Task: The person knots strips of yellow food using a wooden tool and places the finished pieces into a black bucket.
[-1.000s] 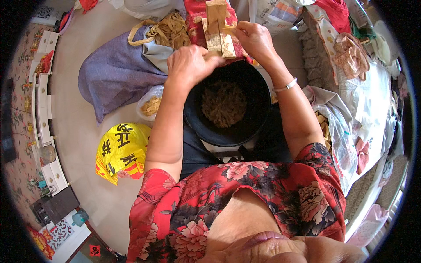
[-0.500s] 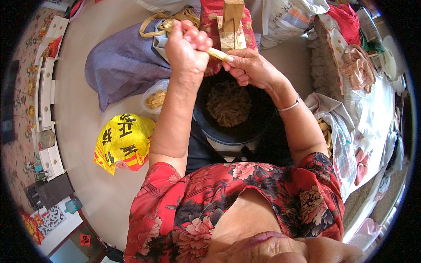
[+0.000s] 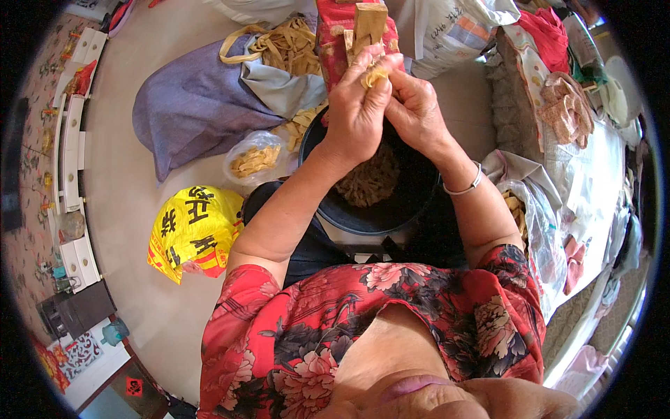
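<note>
Above a black basin (image 3: pixel 380 225), my left hand (image 3: pixel 354 119) and my right hand (image 3: pixel 422 115) come together, both pinching a pale yellow strip (image 3: pixel 375 75). The strip looks folded or looped between my thumbs and fingers. Brown shredded material (image 3: pixel 371 180) lies in the basin. Just beyond my fingers, a wooden block (image 3: pixel 370 22) stands on a support covered in red cloth (image 3: pixel 335 24). To the left, more pale strips (image 3: pixel 292 50) spill from the mouth of a blue-grey cloth bag (image 3: pixel 192 101).
A clear container (image 3: pixel 234 166) of yellowish pieces (image 3: pixel 255 161) sits left of the basin, with a yellow plastic bag (image 3: pixel 195 230) nearer me. On the right are a clear plastic bag (image 3: pixel 543 230) and a bed edge (image 3: pixel 513 98) piled with cloths. A white sack (image 3: pixel 453 35) stands behind.
My left hand has moved right and slightly down, away from the cloth bag, to meet my right hand. The strip, stretched between them before, is now bunched at my fingertips.
</note>
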`<state>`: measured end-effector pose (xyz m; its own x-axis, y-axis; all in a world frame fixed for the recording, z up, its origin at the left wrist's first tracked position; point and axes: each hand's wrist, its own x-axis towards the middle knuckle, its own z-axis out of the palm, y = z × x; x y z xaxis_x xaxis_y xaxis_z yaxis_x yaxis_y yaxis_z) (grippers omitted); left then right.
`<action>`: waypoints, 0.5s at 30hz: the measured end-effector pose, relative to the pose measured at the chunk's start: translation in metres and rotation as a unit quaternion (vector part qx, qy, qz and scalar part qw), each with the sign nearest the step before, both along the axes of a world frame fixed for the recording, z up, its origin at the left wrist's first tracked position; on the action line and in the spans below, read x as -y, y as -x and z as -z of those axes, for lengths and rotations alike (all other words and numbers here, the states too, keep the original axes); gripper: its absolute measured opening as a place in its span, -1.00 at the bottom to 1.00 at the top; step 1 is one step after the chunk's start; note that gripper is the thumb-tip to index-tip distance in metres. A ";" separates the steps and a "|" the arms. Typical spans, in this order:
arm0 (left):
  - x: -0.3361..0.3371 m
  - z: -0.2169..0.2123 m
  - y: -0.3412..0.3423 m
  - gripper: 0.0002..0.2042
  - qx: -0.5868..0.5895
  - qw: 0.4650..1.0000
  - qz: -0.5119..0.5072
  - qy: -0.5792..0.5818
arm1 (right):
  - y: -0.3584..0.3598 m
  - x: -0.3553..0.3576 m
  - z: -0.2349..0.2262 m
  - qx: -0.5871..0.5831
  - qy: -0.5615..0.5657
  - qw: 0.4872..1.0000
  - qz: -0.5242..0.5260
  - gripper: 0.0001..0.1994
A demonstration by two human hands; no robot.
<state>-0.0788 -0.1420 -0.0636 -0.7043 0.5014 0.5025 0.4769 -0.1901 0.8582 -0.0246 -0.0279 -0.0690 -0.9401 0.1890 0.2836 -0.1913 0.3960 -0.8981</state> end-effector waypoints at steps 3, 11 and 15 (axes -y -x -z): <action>0.003 -0.002 0.010 -0.64 0.249 0.966 0.076 -0.002 | 0.002 -0.001 -0.001 0.039 0.061 0.997 0.018 -0.76; 0.005 -0.009 0.019 -0.91 -0.253 0.956 -0.105 0.107 | -0.001 -0.018 0.003 0.251 0.588 0.751 -0.163 -0.71; 0.010 -0.003 0.020 -0.90 -0.270 0.961 -0.034 0.048 | -0.001 -0.024 0.012 0.283 0.593 0.695 -0.292 -0.78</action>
<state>-0.0989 -0.1521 -0.0602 -0.3870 0.5257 0.7575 0.8659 -0.0752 0.4945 -0.0239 -0.0036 -0.0805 -0.8523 -0.4867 -0.1919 0.5082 -0.6831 -0.5245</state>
